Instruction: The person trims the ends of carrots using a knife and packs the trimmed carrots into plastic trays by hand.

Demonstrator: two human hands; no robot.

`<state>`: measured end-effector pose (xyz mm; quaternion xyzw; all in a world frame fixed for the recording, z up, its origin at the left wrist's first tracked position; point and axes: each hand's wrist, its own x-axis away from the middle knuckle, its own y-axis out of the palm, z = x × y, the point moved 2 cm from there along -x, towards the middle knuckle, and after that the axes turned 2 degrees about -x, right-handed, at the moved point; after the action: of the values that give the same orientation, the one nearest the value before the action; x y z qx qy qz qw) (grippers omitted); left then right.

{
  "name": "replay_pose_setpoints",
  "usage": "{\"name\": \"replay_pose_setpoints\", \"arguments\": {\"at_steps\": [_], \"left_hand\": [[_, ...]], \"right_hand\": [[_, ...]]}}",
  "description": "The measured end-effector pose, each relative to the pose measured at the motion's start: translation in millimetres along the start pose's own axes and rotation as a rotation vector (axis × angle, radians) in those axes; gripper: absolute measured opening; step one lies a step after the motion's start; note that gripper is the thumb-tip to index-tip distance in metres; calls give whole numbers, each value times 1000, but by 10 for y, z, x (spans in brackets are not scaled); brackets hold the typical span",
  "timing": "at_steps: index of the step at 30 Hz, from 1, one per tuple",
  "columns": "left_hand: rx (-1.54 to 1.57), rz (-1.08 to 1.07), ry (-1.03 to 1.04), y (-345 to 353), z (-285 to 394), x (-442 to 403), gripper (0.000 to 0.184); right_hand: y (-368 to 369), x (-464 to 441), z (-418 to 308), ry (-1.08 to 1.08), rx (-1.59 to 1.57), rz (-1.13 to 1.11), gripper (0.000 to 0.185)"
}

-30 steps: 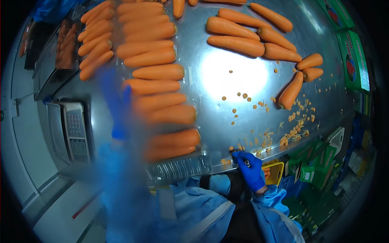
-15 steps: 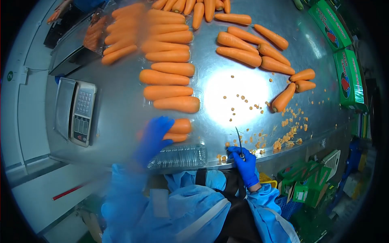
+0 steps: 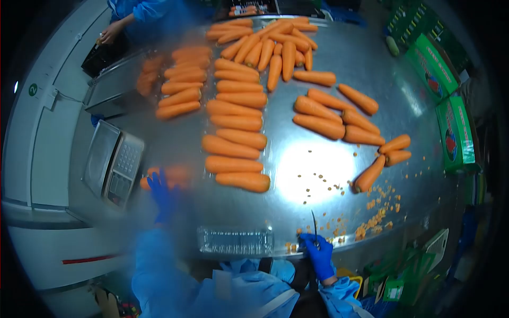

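Note:
My left hand (image 3: 161,195), in a blue glove, is on a blurred pack of carrots (image 3: 179,176) beside the scale, its fingers over the near end. My right hand (image 3: 319,255), also gloved in blue, is closed around a small knife (image 3: 315,225) at the table's near edge, the blade pointing away from me. Between my hands lies an empty clear plastic tray (image 3: 236,241). Beyond it, a column of carrots (image 3: 238,137) lies crosswise in clear trays. Carrot scraps (image 3: 375,225) are scattered beyond the knife and to its right.
A scale (image 3: 123,164) stands at the left. Loose carrots (image 3: 318,125) lie right of centre, with a heap (image 3: 281,47) farther back. Green carrot boxes (image 3: 457,133) line the right edge. Another person's hand (image 3: 110,33) shows at the top left.
My left hand has moved left with the near carrot pack, from above the clear tray to beside the scale. My right hand still holds the knife. The view has shifted, showing more of the far table.

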<state>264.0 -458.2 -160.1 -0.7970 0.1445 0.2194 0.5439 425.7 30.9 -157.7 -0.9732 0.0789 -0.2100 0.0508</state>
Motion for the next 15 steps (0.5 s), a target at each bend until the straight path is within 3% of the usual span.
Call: {"name": "replay_pose_setpoints", "arguments": {"at_steps": [5,6,12,15], "left_hand": [[472,-321,-265,931,106,-404,86],[505,-253,-234,1111,137,-533,86],[537,-324,-294,1614,315,-1365,86],[678,-113,-306,2340,304,-1385,87]], "right_hand": [[47,-18,-158,-15,56,1,17],[62,-14,-195,-34,88,13,17],[87,-14,-211,9,89,43,16],[106,-46,-210,5,55,64,15]]}}
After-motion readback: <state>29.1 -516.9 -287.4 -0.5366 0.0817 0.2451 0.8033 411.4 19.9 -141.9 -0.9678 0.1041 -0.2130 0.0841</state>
